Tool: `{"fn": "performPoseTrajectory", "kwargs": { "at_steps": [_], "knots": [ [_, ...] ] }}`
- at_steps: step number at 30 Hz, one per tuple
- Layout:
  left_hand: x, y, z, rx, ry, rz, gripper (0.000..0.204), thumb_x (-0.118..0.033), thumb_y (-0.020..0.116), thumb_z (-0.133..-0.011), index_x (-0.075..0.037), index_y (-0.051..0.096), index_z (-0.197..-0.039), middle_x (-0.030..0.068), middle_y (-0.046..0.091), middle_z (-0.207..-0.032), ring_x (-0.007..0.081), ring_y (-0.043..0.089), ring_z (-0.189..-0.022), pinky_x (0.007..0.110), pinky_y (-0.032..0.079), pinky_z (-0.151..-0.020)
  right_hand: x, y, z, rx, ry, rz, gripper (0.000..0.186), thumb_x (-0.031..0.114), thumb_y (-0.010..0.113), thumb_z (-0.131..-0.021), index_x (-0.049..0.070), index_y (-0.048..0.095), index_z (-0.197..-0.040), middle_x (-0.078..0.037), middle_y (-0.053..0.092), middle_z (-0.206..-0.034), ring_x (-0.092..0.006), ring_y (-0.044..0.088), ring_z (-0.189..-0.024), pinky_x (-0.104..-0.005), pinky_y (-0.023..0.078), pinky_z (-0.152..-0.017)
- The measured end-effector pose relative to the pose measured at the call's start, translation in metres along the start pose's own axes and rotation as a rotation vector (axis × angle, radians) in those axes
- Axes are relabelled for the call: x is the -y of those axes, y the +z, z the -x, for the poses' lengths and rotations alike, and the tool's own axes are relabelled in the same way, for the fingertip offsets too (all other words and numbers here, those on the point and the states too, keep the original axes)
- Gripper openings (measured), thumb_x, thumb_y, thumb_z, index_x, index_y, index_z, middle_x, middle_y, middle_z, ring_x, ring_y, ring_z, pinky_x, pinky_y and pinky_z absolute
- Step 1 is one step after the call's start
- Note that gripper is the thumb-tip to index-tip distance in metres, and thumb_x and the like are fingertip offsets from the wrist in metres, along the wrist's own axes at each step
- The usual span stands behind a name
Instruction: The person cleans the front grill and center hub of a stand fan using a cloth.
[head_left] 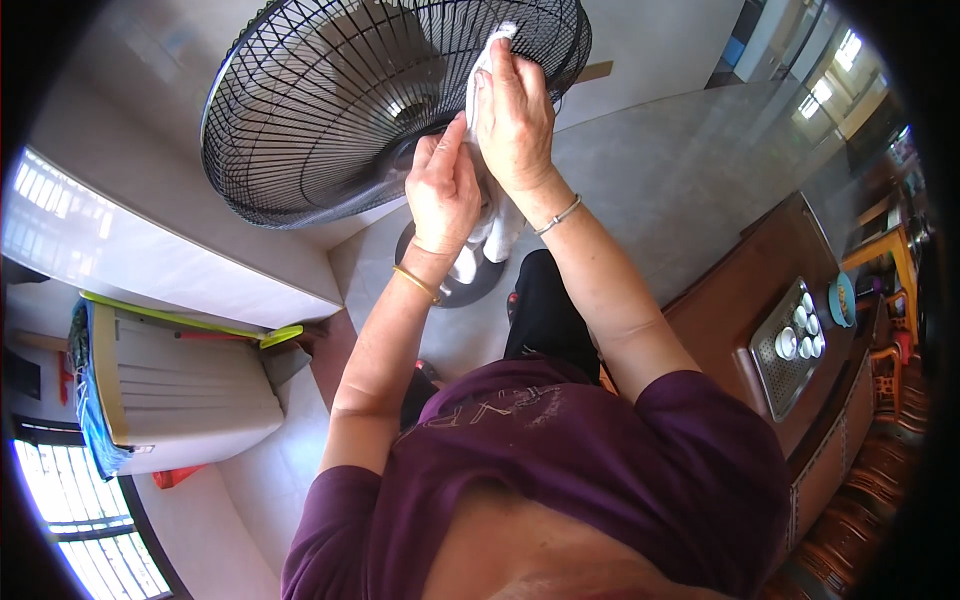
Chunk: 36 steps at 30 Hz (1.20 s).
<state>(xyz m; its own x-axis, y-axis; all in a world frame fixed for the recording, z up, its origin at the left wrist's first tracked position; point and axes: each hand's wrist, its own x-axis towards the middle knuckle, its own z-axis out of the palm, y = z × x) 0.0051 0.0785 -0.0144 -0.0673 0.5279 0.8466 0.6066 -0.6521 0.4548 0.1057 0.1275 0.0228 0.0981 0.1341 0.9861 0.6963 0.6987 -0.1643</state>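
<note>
While the right hand presses a white cloth against the black fan grille at twelve o'clock, the left hand grips the grille's lower edge; hard pushing could tip the fan.

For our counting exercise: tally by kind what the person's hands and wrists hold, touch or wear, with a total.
Black fan guard: 1
White cloth: 1
Hands, left hand and right hand: 2
Bracelets, gold bangle and silver bracelet: 2
Total: 6
</note>
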Motion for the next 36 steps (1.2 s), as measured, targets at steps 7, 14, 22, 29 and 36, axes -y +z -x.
{"fn": "performPoseTrajectory", "kwargs": {
  "at_steps": [7, 14, 22, 29, 36],
  "knots": [
    [0.003, -0.003, 0.008, 0.010, -0.024, -0.027, 0.033, 0.006, 0.053, -0.082, -0.001, 0.062, -0.113, 0.0138, 0.056, -0.079, 0.0260, 0.058, -0.065, 0.034, 0.049, -0.061, 0.005, 0.001, 0.007, 0.032, 0.049, -0.029, 0.045, 0.004, 0.061, -0.085, -0.004, 0.047, -0.127, -0.015, 0.054, -0.097, -0.0267, 0.058, -0.083, -0.0338, 0.051, -0.072],
    [0.003, 0.001, 0.009, -0.003, -0.047, -0.046, 0.033, 0.004, 0.053, -0.082, -0.004, 0.063, -0.112, 0.0139, 0.057, -0.081, 0.0288, 0.059, -0.066, 0.036, 0.050, -0.062, 0.004, 0.003, 0.012, 0.001, 0.031, -0.046, 0.050, 0.005, 0.061, -0.084, -0.001, 0.044, -0.131, -0.015, 0.054, -0.096, -0.0260, 0.058, -0.083, -0.0343, 0.051, -0.070],
    [0.017, 0.003, 0.027, -0.012, -0.093, -0.074, 0.028, 0.004, 0.053, -0.084, -0.001, 0.063, -0.110, 0.0134, 0.057, -0.074, 0.0235, 0.056, -0.064, 0.032, 0.048, -0.062, 0.007, 0.009, 0.036, 0.137, 0.046, -0.001, 0.050, 0.006, 0.063, -0.083, 0.001, 0.045, -0.128, -0.012, 0.054, -0.092, -0.0255, 0.058, -0.077, -0.0343, 0.051, -0.065],
    [0.010, -0.002, 0.032, 0.048, -0.144, -0.111, 0.028, 0.000, 0.053, -0.084, -0.002, 0.063, -0.110, 0.0162, 0.059, -0.078, 0.0295, 0.059, -0.069, 0.037, 0.049, -0.066, 0.012, 0.003, 0.038, 0.287, 0.044, 0.112, 0.056, 0.007, 0.064, -0.082, -0.001, 0.040, -0.131, -0.011, 0.051, -0.085, -0.0243, 0.057, -0.072, -0.0336, 0.052, -0.058],
    [0.013, -0.006, 0.050, 0.117, -0.263, -0.091, 0.030, -0.001, 0.051, -0.085, -0.003, 0.062, -0.112, 0.0177, 0.061, -0.083, 0.0313, 0.062, -0.075, 0.037, 0.050, -0.071, 0.014, 0.001, 0.052, 0.338, -0.010, 0.081, 0.059, 0.006, 0.062, -0.082, -0.001, 0.035, -0.134, -0.011, 0.051, -0.085, -0.0240, 0.057, -0.069, -0.0331, 0.053, -0.057]
  ]
}}
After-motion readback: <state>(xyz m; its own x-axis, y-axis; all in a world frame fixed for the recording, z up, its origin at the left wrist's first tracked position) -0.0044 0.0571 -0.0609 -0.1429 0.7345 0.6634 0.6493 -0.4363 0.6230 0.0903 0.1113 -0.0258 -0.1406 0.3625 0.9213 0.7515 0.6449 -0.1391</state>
